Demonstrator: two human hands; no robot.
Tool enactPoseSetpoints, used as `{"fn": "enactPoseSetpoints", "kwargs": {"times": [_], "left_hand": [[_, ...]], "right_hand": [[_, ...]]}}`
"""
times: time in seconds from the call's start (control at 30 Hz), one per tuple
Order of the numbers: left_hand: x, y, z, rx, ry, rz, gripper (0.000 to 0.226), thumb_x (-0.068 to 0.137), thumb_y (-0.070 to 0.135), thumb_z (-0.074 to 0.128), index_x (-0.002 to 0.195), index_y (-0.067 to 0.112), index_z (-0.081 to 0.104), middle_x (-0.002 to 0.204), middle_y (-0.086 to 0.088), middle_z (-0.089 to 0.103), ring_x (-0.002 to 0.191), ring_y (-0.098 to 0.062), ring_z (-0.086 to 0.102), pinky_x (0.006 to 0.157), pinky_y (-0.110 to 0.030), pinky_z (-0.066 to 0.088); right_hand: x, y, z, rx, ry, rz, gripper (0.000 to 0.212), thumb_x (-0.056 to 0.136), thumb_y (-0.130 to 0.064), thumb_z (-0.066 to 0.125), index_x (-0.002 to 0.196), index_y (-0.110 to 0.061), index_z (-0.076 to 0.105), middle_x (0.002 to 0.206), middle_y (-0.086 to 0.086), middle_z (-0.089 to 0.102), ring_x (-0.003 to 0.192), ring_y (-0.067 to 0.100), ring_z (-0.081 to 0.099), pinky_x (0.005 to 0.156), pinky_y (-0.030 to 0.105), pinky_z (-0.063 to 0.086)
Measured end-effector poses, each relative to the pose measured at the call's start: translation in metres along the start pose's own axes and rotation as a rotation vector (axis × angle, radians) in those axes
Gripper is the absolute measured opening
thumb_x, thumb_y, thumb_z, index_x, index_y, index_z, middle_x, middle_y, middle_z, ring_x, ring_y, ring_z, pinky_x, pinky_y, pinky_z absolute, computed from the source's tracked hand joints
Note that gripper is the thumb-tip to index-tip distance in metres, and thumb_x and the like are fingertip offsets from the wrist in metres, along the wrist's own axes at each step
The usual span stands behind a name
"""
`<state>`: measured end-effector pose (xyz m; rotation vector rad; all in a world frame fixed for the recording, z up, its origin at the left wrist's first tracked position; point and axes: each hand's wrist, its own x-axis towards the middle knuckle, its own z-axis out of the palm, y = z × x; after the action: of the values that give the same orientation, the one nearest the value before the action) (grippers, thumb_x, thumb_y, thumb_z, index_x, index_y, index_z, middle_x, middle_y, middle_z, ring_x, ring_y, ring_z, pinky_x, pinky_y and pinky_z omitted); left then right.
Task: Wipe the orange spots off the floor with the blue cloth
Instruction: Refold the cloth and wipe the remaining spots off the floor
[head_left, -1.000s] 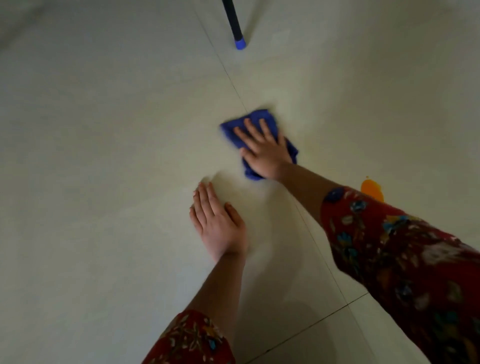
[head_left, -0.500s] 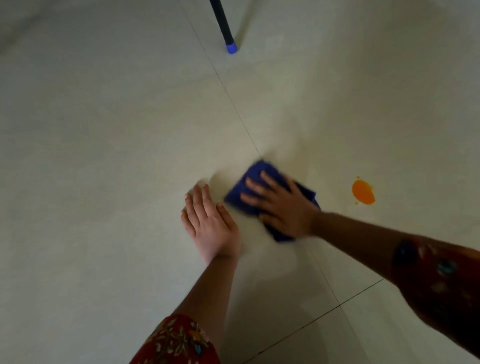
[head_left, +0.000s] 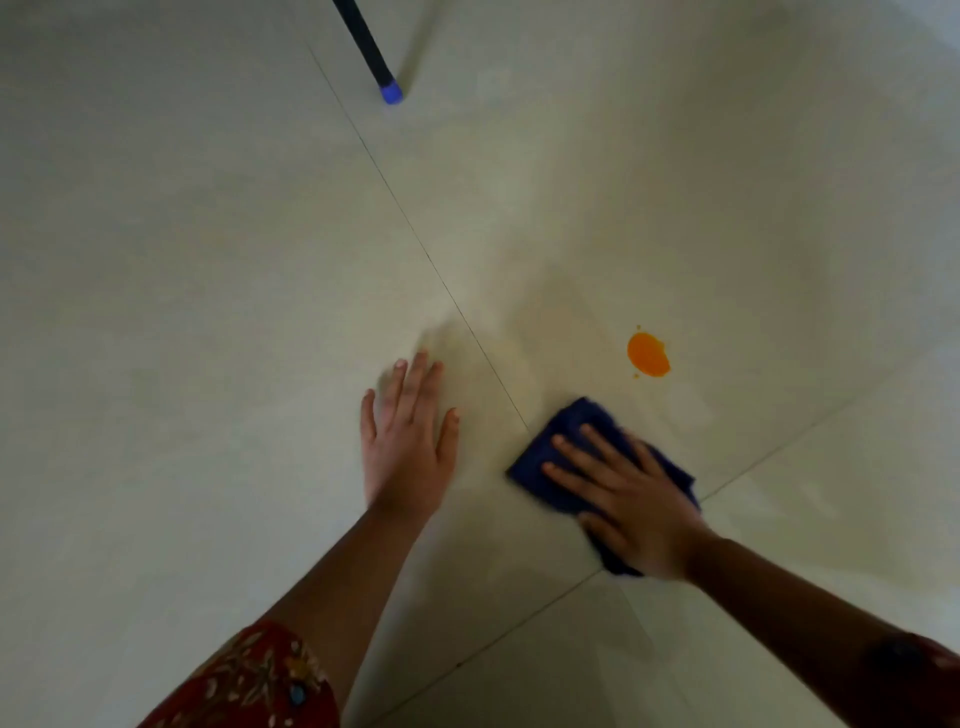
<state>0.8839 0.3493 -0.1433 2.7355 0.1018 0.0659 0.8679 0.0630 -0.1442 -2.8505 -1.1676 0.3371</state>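
Right hand (head_left: 631, 499) flat, fingers spread straight, pressing blue cloth (head_left: 566, 447) against floor (head_left: 208, 260), lower right of centre; nothing clenched. Left hand (head_left: 408, 441) flat on tile, fingers straight, holding nothing, just left of cloth. Orange spot (head_left: 648, 354) up-right of cloth, near, apart. Dark pole (head_left: 366, 44) with blue tip, top centre.

No readable text, label, brand or number anywhere — floor, cloth and sleeves carry none.
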Motion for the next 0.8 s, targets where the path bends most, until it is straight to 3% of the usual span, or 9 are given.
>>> {"fn": "enactPoseSetpoints", "kwargs": {"times": [0.07,0.13,0.23,0.33,0.43,0.57,0.63,0.73,0.8], "left_hand": [[-0.010,0.015,0.007,0.004,-0.083,0.140,0.058,0.098,0.045,0.032,0.153,0.029,0.020,0.162,0.009,0.011,0.149,-0.014,0.004,0.121,-0.041,0.007],[-0.015,0.022,0.013,0.090,-0.140,0.270,0.063,0.097,0.051,0.032,0.153,0.030,0.015,0.162,0.008,0.007,0.149,-0.014,0.001,0.120,-0.044,0.012],[-0.010,0.019,0.015,0.126,-0.196,0.225,0.067,0.096,0.055,0.029,0.154,0.028,0.009,0.162,0.006,-0.001,0.149,-0.015,-0.005,0.120,-0.045,0.009],[-0.009,0.018,0.014,0.136,-0.198,0.221,0.067,0.097,0.054,0.028,0.154,0.028,0.006,0.163,0.006,-0.003,0.149,-0.014,-0.006,0.120,-0.045,0.008],[-0.009,0.019,0.013,0.109,-0.195,0.224,0.067,0.097,0.052,0.029,0.155,0.028,0.006,0.163,0.006,-0.001,0.149,-0.015,-0.005,0.120,-0.045,0.010],[-0.010,0.017,0.012,0.084,-0.182,0.213,0.065,0.098,0.048,0.032,0.155,0.026,0.008,0.163,0.005,0.002,0.150,-0.015,-0.003,0.121,-0.044,0.010],[-0.010,0.019,0.013,0.097,-0.175,0.209,0.066,0.098,0.048,0.032,0.155,0.026,0.008,0.163,0.005,0.002,0.150,-0.016,-0.002,0.121,-0.044,0.010],[-0.009,0.020,0.013,0.108,-0.181,0.202,0.066,0.097,0.049,0.030,0.155,0.027,0.007,0.163,0.005,0.002,0.150,-0.015,-0.002,0.121,-0.043,0.008],[-0.008,0.021,0.012,0.104,-0.187,0.202,0.065,0.097,0.049,0.029,0.155,0.027,0.007,0.163,0.006,0.003,0.150,-0.015,-0.002,0.121,-0.043,0.008]], "right_hand": [[-0.024,0.026,0.002,0.044,0.056,0.313,0.057,0.099,-0.046,0.019,0.153,-0.038,0.003,0.162,-0.003,0.010,0.149,0.018,-0.001,0.116,0.050,0.011],[-0.024,0.046,-0.002,0.148,0.135,0.695,0.058,0.097,-0.045,0.016,0.152,-0.036,0.001,0.162,-0.005,0.002,0.149,0.014,-0.005,0.118,0.050,0.008],[0.016,0.076,-0.022,0.256,0.213,1.009,0.054,0.102,-0.041,0.018,0.154,-0.033,0.005,0.162,-0.005,-0.008,0.148,0.013,-0.009,0.119,0.046,-0.002],[0.072,0.098,-0.036,0.281,0.168,0.970,0.052,0.103,-0.041,0.023,0.153,-0.036,0.009,0.162,0.000,-0.010,0.149,0.020,-0.009,0.119,0.048,-0.003],[0.104,0.076,-0.038,0.191,0.085,0.688,0.057,0.098,-0.055,0.017,0.152,-0.037,0.008,0.162,-0.001,-0.005,0.149,0.025,-0.009,0.117,0.052,-0.003],[0.046,0.024,-0.019,0.033,-0.001,0.345,0.060,0.094,-0.061,0.006,0.151,-0.043,0.002,0.161,-0.011,-0.002,0.148,0.030,-0.009,0.111,0.067,-0.006],[0.019,0.048,-0.017,0.042,0.019,0.475,0.057,0.095,-0.057,0.013,0.150,-0.045,0.008,0.161,-0.013,0.003,0.149,0.030,-0.004,0.109,0.069,0.001],[0.037,0.103,-0.028,0.134,0.076,0.849,0.054,0.099,-0.053,0.017,0.151,-0.044,0.003,0.162,-0.010,-0.001,0.149,0.027,-0.007,0.112,0.066,0.004],[0.074,0.111,-0.038,0.179,0.085,0.909,0.056,0.099,-0.054,0.016,0.152,-0.040,0.002,0.162,-0.007,-0.004,0.148,0.029,-0.009,0.114,0.063,0.002]]}}
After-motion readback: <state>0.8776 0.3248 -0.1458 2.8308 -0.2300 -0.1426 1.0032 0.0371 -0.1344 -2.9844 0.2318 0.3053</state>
